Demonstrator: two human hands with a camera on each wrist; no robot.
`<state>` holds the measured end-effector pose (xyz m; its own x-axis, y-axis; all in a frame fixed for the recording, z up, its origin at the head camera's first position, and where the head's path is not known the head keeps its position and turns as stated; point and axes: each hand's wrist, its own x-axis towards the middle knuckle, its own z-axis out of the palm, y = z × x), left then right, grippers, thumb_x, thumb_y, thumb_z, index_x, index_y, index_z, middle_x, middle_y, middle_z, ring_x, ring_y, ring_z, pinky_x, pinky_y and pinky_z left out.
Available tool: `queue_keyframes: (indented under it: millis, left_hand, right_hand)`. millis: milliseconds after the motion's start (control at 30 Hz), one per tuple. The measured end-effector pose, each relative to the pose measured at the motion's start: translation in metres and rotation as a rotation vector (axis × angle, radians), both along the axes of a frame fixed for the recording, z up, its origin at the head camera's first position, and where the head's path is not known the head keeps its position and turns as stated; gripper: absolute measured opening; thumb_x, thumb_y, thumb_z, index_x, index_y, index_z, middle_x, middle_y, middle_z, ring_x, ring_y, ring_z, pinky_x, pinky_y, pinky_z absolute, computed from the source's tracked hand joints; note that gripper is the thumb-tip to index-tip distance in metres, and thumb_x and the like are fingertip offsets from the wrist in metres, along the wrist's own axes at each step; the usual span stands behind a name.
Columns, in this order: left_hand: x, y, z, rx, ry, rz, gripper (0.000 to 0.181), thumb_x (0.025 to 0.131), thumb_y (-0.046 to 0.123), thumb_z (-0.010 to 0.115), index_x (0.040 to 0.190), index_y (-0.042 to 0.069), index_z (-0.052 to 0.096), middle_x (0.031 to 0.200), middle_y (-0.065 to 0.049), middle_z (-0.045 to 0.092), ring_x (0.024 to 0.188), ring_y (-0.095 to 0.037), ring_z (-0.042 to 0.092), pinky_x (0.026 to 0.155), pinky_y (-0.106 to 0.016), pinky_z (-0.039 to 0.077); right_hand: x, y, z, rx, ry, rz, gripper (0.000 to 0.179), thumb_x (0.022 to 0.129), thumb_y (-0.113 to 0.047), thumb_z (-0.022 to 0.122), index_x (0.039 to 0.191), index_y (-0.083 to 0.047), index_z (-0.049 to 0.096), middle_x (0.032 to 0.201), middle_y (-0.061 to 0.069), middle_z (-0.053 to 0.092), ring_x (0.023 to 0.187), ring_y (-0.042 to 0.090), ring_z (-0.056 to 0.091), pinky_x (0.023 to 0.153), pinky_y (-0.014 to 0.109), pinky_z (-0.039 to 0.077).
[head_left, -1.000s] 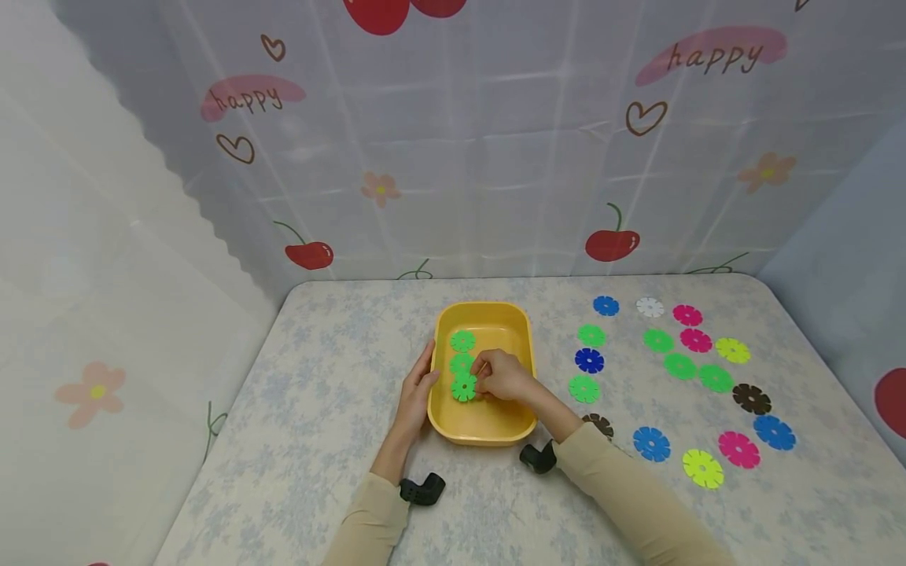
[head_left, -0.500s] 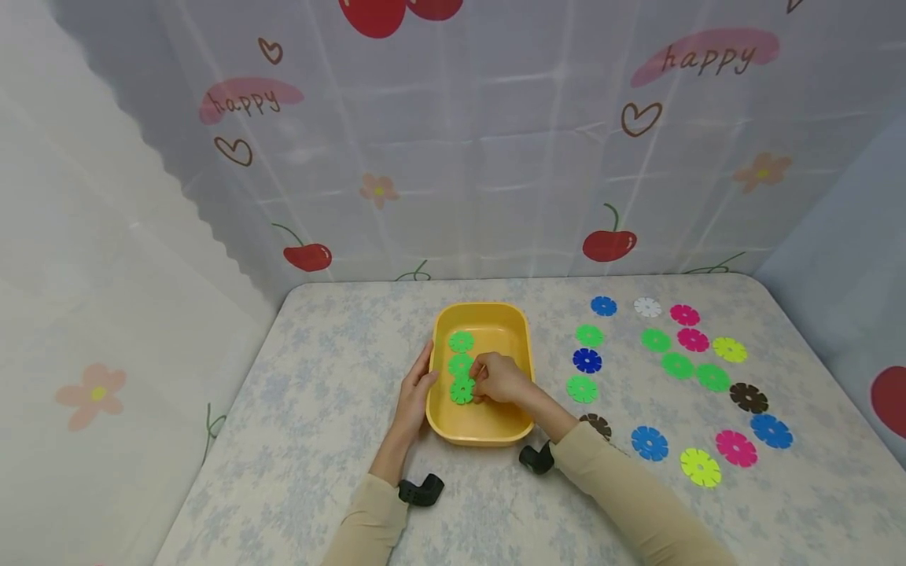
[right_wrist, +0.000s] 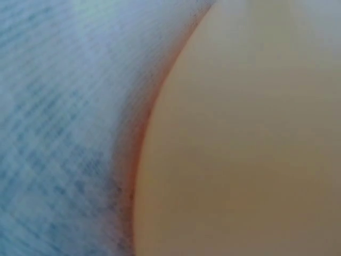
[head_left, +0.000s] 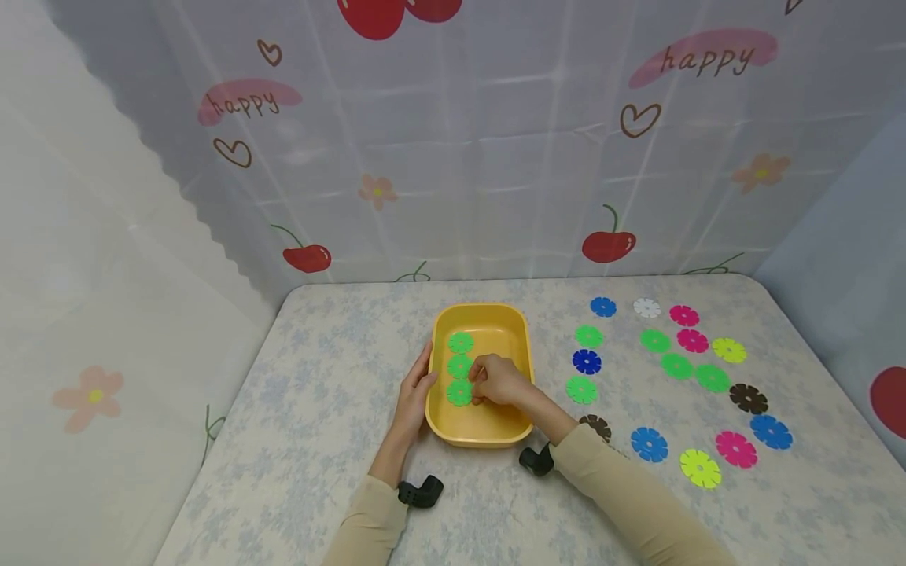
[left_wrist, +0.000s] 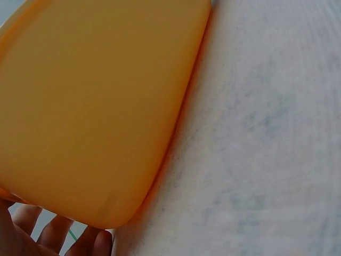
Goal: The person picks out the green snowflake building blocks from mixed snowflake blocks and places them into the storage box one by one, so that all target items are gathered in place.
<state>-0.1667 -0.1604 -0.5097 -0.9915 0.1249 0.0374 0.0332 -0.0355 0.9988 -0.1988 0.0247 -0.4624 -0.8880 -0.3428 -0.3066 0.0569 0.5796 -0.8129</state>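
A yellow plastic tray (head_left: 481, 431) sits on the table, with three green notched interlocking discs in a column along its left side. My left hand (head_left: 412, 397) holds the tray's left wall, thumb at the rim and fingers outside; in the left wrist view its fingers (left_wrist: 56, 232) curl by the tray's edge. Inside the tray, my right hand (head_left: 501, 380) has curled fingers and pinches the right edge of the nearest green disc (head_left: 458, 393). The middle disc (head_left: 458, 366) and far disc (head_left: 461, 343) lie beyond it. The right wrist view shows only the tray's blurred outer wall (right_wrist: 240, 138).
Right of the tray, several loose notched discs lie spread out, among them a dark blue one (head_left: 587, 362), a white one (head_left: 647, 307) and a yellow one (head_left: 701, 468). A brown disc (head_left: 597, 425) is partly covered by the right sleeve (head_left: 623, 479). A printed curtain (head_left: 481, 157) hangs behind the table.
The nearest green disc has come down slightly toward me and now looks flat, in line with the other two. My right hand has lowered a little with it; my left hand stays put.
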Motion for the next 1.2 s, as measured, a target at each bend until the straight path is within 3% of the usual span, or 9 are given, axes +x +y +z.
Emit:
queue_keyframes:
  millis: [233, 400, 600, 700, 800, 1000, 1200]
  left_hand:
    - [0.001, 0.002, -0.002, 0.006, -0.006, 0.002, 0.053, 0.106, 0.015, 0.038, 0.156, 0.022, 0.026, 0.163, 0.002, 0.019, 0.151, -0.017, 0.014, 0.122, -0.04, 0.018]
    - [0.002, 0.003, -0.002, 0.01, -0.015, 0.0, 0.052, 0.106, 0.016, 0.038, 0.156, 0.024, 0.027, 0.163, 0.004, 0.02, 0.151, -0.015, 0.016, 0.121, -0.039, 0.02]
    - [0.002, 0.003, -0.002, 0.01, -0.02, 0.0, 0.052, 0.106, 0.015, 0.038, 0.156, 0.022, 0.026, 0.163, 0.003, 0.02, 0.151, -0.016, 0.015, 0.122, -0.04, 0.019]
    - [0.002, 0.004, -0.001, 0.008, -0.019, -0.001, 0.053, 0.106, 0.014, 0.038, 0.156, 0.022, 0.026, 0.163, 0.005, 0.02, 0.151, -0.015, 0.014, 0.122, -0.039, 0.017]
    - [0.001, 0.003, -0.001, 0.009, -0.015, -0.005, 0.052, 0.106, 0.014, 0.037, 0.156, 0.024, 0.026, 0.163, 0.006, 0.02, 0.151, -0.014, 0.014, 0.122, -0.04, 0.017]
    - [0.0, 0.002, -0.002, 0.003, -0.016, -0.001, 0.052, 0.106, 0.014, 0.037, 0.156, 0.025, 0.026, 0.163, 0.007, 0.02, 0.151, -0.013, 0.015, 0.122, -0.038, 0.019]
    - [0.0, 0.001, -0.001, -0.008, 0.0, 0.006, 0.052, 0.106, 0.015, 0.037, 0.156, 0.024, 0.026, 0.163, 0.005, 0.02, 0.151, -0.015, 0.015, 0.122, -0.04, 0.019]
  right_hand:
    - [0.002, 0.001, 0.0, -0.002, -0.017, -0.005, 0.011, 0.085, 0.003, 0.068, 0.095, 0.001, 0.064, 0.07, 0.011, 0.065, 0.059, 0.019, 0.068, 0.056, 0.027, 0.053]
    - [0.004, 0.007, 0.004, -0.109, 0.025, 0.044, 0.012, 0.089, 0.001, 0.064, 0.101, 0.005, 0.063, 0.076, 0.011, 0.064, 0.064, 0.024, 0.07, 0.061, 0.03, 0.057]
    - [0.018, 0.027, 0.034, -0.202, 0.138, 0.095, 0.019, 0.093, -0.005, 0.063, 0.109, 0.006, 0.062, 0.086, 0.012, 0.062, 0.076, 0.036, 0.07, 0.072, 0.044, 0.06]
    - [0.026, 0.048, 0.049, -0.184, 0.173, 0.062, 0.019, 0.093, -0.008, 0.065, 0.11, 0.002, 0.063, 0.089, 0.012, 0.062, 0.078, 0.037, 0.069, 0.074, 0.045, 0.06]
    - [0.032, 0.075, 0.053, -0.131, 0.215, 0.004, 0.021, 0.093, -0.01, 0.066, 0.112, 0.0, 0.064, 0.092, 0.012, 0.064, 0.078, 0.033, 0.068, 0.072, 0.042, 0.06]
    - [0.044, 0.129, 0.048, 0.038, 0.248, -0.119, 0.028, 0.092, -0.014, 0.067, 0.116, -0.001, 0.063, 0.104, 0.014, 0.066, 0.084, 0.024, 0.06, 0.068, 0.03, 0.053]
    - [0.048, 0.162, 0.04, 0.13, 0.198, -0.184, 0.037, 0.092, -0.018, 0.067, 0.123, 0.001, 0.06, 0.116, 0.022, 0.063, 0.093, 0.029, 0.062, 0.07, 0.034, 0.053]
